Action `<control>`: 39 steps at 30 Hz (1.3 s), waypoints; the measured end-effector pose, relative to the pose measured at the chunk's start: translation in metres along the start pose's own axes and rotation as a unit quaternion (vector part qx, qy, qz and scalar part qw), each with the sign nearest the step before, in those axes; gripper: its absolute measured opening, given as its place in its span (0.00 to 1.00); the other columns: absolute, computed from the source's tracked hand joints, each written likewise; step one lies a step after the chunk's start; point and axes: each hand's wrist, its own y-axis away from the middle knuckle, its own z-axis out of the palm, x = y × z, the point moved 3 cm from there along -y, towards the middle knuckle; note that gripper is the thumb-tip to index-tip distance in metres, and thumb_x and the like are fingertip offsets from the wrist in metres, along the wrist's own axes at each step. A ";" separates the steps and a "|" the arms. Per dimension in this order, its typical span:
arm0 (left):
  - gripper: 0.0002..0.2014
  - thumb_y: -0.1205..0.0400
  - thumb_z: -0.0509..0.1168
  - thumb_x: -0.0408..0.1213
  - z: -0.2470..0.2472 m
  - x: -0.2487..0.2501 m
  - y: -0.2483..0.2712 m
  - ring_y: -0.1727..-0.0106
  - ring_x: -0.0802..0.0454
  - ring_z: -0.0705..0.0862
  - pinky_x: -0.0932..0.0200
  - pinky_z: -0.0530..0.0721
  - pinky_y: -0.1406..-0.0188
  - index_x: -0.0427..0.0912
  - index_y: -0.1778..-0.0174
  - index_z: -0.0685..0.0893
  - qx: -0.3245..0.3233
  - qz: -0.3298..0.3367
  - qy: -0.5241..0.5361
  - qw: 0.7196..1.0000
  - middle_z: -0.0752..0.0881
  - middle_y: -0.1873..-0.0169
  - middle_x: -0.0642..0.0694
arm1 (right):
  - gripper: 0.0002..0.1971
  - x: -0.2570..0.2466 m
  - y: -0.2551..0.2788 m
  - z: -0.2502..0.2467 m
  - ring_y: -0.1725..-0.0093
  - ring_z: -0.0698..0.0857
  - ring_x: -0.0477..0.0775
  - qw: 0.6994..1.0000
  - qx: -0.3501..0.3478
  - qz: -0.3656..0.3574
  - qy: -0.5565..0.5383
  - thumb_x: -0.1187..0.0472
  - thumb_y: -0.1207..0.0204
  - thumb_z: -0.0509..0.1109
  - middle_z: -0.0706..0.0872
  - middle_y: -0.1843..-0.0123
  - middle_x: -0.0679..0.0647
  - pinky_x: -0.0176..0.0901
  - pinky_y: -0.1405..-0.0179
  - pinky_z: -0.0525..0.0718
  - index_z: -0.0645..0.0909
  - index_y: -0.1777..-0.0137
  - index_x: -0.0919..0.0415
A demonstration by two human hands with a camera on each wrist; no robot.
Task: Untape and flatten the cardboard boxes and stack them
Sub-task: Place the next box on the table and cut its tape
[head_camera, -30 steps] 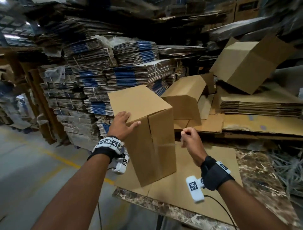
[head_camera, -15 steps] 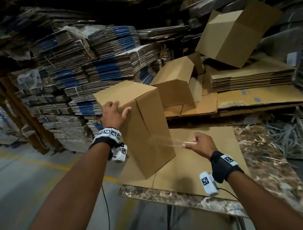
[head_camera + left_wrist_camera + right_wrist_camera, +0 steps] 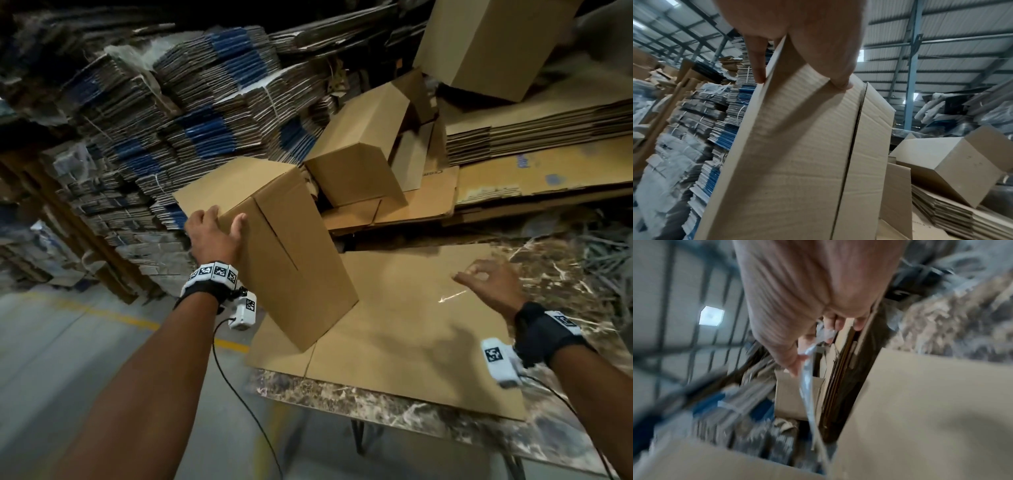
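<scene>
From the head camera, the left hand (image 3: 214, 236) grips the top edge of a plain brown corrugated box (image 3: 287, 260), tilted on one corner on a flattened cardboard sheet (image 3: 411, 335) over a marbled table (image 3: 394, 407), with more boxes (image 3: 359, 161) at 1 o'clock. The left wrist view shows fingers (image 3: 756, 65) and thumb clamped over that edge; any print is too blurred to read. In the blurred right wrist view, the right hand (image 3: 813, 305) pinches a clear tape strip (image 3: 807, 386)

head view looks down and forward over the tilted box (image 3: 274, 246); left wrist view sits close under it (image 3: 797, 154), facing roofward; right wrist view blurred.
</scene>
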 end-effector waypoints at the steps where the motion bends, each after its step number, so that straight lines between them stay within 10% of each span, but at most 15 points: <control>1: 0.35 0.20 0.68 0.66 0.002 0.000 0.003 0.18 0.41 0.66 0.32 0.75 0.23 0.49 0.21 0.76 0.003 -0.018 0.009 1.000 0.67 0.21 0.42 | 0.24 -0.002 0.000 0.001 0.39 0.80 0.61 0.997 -0.014 0.011 -0.074 0.42 0.33 0.82 0.85 0.49 0.57 0.53 0.44 0.76 0.81 0.64 0.64; 3: 0.39 0.19 0.70 0.61 0.004 0.001 0.013 0.12 0.39 0.56 0.34 0.64 0.15 0.48 0.16 0.67 0.008 -0.041 0.021 0.999 0.56 0.13 0.43 | 0.30 -0.005 0.001 0.013 0.46 0.85 0.62 0.967 -0.070 0.052 -0.240 0.39 0.33 0.81 0.85 0.54 0.58 0.51 0.50 0.78 0.76 0.61 0.67; 7: 0.54 0.20 0.76 0.52 0.017 -0.001 0.045 0.10 0.37 0.44 0.40 0.59 0.13 0.50 0.09 0.44 0.024 -0.062 0.042 0.997 0.34 0.11 0.41 | 0.08 -0.034 0.002 0.036 0.43 0.91 0.68 0.898 -0.148 0.089 -0.405 0.62 0.14 0.69 0.88 0.44 0.69 0.68 0.35 0.85 0.71 0.50 0.60; 11: 0.60 0.22 0.79 0.44 0.037 -0.010 0.080 0.10 0.32 0.47 0.36 0.73 0.23 0.55 0.10 0.36 -0.015 -0.071 0.044 0.996 0.29 0.13 0.37 | 0.16 -0.080 0.001 0.045 0.59 0.86 0.62 0.918 -0.171 0.080 -0.350 0.69 0.13 0.64 0.81 0.54 0.66 0.67 0.47 0.91 0.65 0.32 0.57; 14: 0.60 0.22 0.79 0.41 0.051 -0.019 0.098 0.11 0.29 0.52 0.37 0.76 0.25 0.62 0.12 0.35 -0.057 -0.059 0.059 0.995 0.29 0.13 0.37 | 0.09 -0.120 -0.003 0.041 0.65 0.82 0.58 0.933 -0.175 0.030 -0.312 0.68 0.12 0.60 0.78 0.57 0.63 0.59 0.58 0.88 0.69 0.36 0.57; 23: 0.51 0.18 0.75 0.42 0.074 -0.009 0.122 0.13 0.35 0.63 0.49 0.76 0.30 0.62 0.10 0.44 -0.116 0.089 0.106 0.984 0.30 0.12 0.44 | 0.06 -0.214 0.004 -0.006 0.68 0.78 0.48 0.944 -0.105 -0.082 -0.302 0.59 0.08 0.58 0.79 0.61 0.52 0.40 0.72 0.80 0.76 0.44 0.52; 31: 0.55 0.20 0.73 0.57 0.089 0.036 0.147 0.11 0.33 0.56 0.39 0.83 0.34 0.64 0.11 0.36 -0.143 0.149 0.111 0.972 0.22 0.15 0.48 | 0.06 -0.247 0.014 -0.048 0.67 0.76 0.45 0.938 -0.036 -0.113 -0.325 0.57 0.09 0.59 0.81 0.60 0.49 0.43 0.66 0.77 0.77 0.38 0.51; 36: 0.41 0.14 0.69 0.41 0.079 0.058 0.150 0.12 0.32 0.56 0.35 0.86 0.37 0.57 0.09 0.52 -0.086 0.140 0.114 0.980 0.32 0.11 0.40 | 0.10 -0.266 0.022 -0.106 0.67 0.76 0.42 0.938 -0.012 -0.165 -0.304 0.56 0.09 0.59 0.81 0.59 0.47 0.40 0.65 0.79 0.77 0.33 0.54; 39: 0.31 0.12 0.60 0.53 0.071 0.080 0.173 0.10 0.35 0.44 0.20 0.61 0.20 0.51 0.12 0.63 -0.075 0.242 -0.026 0.967 0.40 0.10 0.39 | 0.10 -0.282 0.029 -0.145 0.68 0.75 0.41 0.924 -0.037 -0.218 -0.312 0.57 0.09 0.59 0.80 0.59 0.48 0.35 0.68 0.78 0.76 0.33 0.58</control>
